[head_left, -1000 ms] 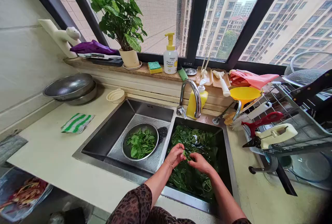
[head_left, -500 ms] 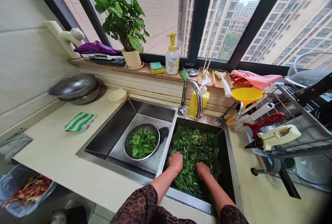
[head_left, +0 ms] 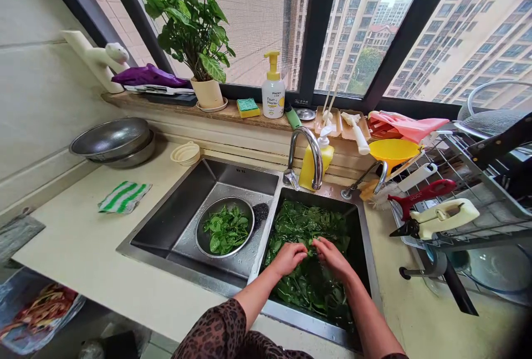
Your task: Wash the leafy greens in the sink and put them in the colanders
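Observation:
Leafy greens [head_left: 305, 218] float in the water that fills the right sink basin [head_left: 366, 259]. Just above them, my left hand [head_left: 290, 259] and my right hand [head_left: 331, 258] are close together, fingertips pinched. A small bit of green stem [head_left: 310, 247] shows between the two hands, partly hidden by my fingers. In the left basin [head_left: 162, 237] stands a round metal bowl [head_left: 201, 244] with a heap of picked green leaves [head_left: 226, 229] in it. A black scouring pad [head_left: 261, 213] lies beside the bowl.
The curved faucet [head_left: 318, 154] rises behind the basins, with a yellow soap bottle [head_left: 307, 168] next to it. At right stands a crowded dish rack [head_left: 446, 151] with scissors [head_left: 444, 218]. A striped cloth [head_left: 124, 197] and stacked metal bowls [head_left: 112, 140] sit on the left counter.
Both hands have come up out of the water and moved closer together, now pinching a bit of green stem. The view has shifted slightly.

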The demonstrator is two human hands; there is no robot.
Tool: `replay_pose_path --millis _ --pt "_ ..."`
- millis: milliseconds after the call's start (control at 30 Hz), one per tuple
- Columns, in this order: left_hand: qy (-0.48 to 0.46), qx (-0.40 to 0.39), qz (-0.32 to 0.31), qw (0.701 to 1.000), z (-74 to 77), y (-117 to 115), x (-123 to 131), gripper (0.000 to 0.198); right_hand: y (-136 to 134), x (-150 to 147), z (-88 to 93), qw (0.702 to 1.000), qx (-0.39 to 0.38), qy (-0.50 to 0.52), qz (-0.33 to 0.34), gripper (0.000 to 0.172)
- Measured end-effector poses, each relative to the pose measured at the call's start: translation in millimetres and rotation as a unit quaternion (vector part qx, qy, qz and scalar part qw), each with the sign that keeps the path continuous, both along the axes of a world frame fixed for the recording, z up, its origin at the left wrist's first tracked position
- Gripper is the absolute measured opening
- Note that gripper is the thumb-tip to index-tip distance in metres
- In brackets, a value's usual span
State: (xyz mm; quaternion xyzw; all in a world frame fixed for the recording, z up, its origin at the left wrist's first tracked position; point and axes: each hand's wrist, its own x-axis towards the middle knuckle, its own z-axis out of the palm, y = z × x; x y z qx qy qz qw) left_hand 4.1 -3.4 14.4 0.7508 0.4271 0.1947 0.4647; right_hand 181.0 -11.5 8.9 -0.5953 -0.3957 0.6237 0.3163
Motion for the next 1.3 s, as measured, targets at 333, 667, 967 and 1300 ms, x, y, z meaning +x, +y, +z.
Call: replay_pose_path --millis 333,667,967,1300 --pt "0.031 -0.001 0.090 0.995 -5.6 -1 -1 0.019 6 -12 7.2 0.924 0.157 -0.264 0.226 0.031" --pt "0.305 -0.038 0.070 0.949 -14.1 1 1 0.015 4 18 -31.1 0.888 0.095 -0.444 0.070 0.025" --pt "0.379 0.054 0.043 0.923 -21.9 40 3 0.036 -21 -3 -45.5 0.868 -0.029 -0.448 0.214 0.013" --pt "0.085 0.101 0.139 0.981 18.2 18 -13 0.017 -8 24 -23.5 0.990 -0.064 -0.124 0.016 0.025"
